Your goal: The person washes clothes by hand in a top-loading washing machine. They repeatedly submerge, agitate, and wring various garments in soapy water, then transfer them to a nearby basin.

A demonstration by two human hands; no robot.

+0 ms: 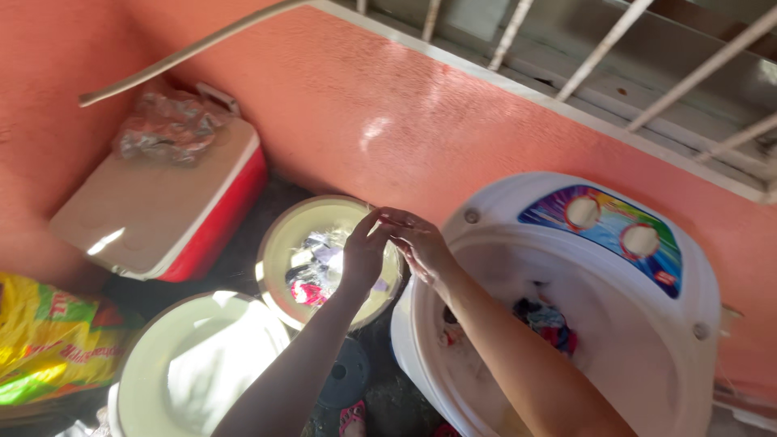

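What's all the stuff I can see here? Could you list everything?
Round white plastic washing tub with a colourful two-knob panel: one, white, right, holding wet clothes.
Pale yellow round bucket: one, centre, with water and clothes inside.
White round bucket: one, lower left.
Red cooler box with a white lid: one, left, against the wall.
Crumpled clear plastic bag: one, on the cooler lid.
Yellow printed sack: one, far left.
Salmon-pink wall: behind everything.
White window bars: several, top right.
Left hand: over the yellow bucket.
Right hand: fingertips meeting the left.
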